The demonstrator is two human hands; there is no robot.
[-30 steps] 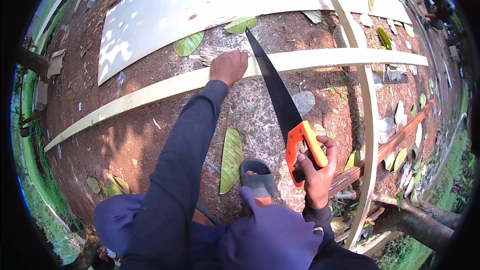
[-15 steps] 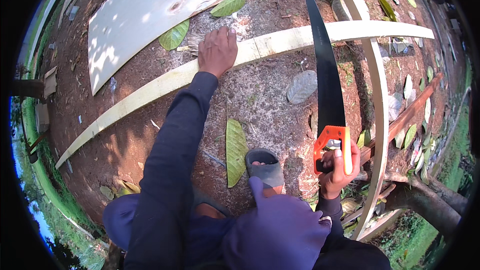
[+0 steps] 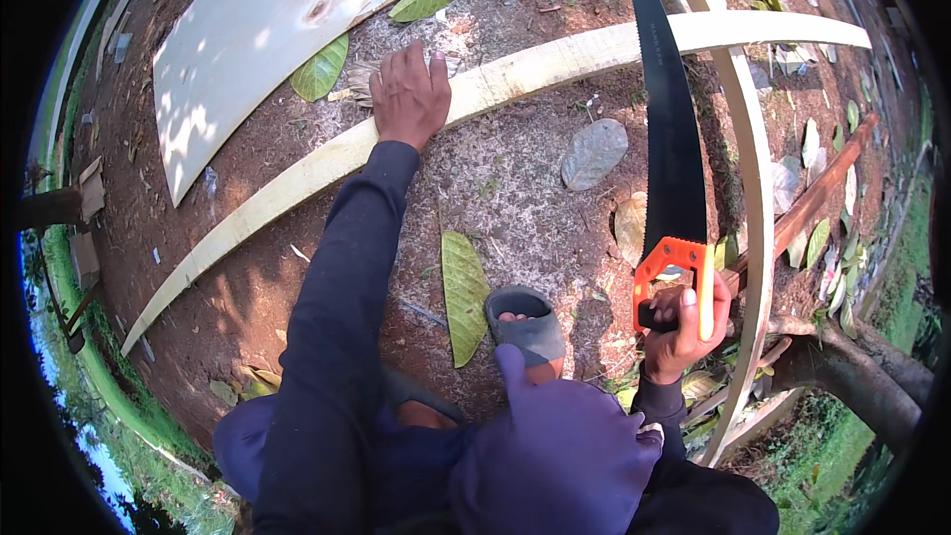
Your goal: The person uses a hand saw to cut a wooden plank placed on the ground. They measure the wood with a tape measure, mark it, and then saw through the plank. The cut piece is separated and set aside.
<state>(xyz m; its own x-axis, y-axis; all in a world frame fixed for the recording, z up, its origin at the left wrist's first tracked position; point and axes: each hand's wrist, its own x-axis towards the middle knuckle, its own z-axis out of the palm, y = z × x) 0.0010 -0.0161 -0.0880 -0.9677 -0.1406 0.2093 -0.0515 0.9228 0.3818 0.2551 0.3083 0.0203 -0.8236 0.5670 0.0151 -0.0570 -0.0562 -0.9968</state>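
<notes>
A long pale wooden plank (image 3: 540, 67) lies across the ground, its ends curved by the lens. My left hand (image 3: 411, 94) presses on it left of the middle, with the fingers bent over its far edge. In my right hand (image 3: 686, 322) is a handsaw (image 3: 675, 149) with a black blade and an orange handle, the fingers wrapped round the grip. Its blade points away from me and passes over the plank's right part; whether the teeth touch the wood I cannot tell. A second pale plank (image 3: 755, 168) crosses under the first at the right, beside the saw.
A wide pale plywood sheet (image 3: 267, 50) lies at the far left. Near my sandalled foot (image 3: 525, 327) is a large green leaf (image 3: 463, 297). At the right are a reddish-brown wooden bar (image 3: 827, 193) and a thick branch (image 3: 852, 386). Dry leaves are scattered over the soil.
The view has shifted slightly. The saw in my right hand sits a little farther right and its tip reaches farther away. My left hand stays on the plank.
</notes>
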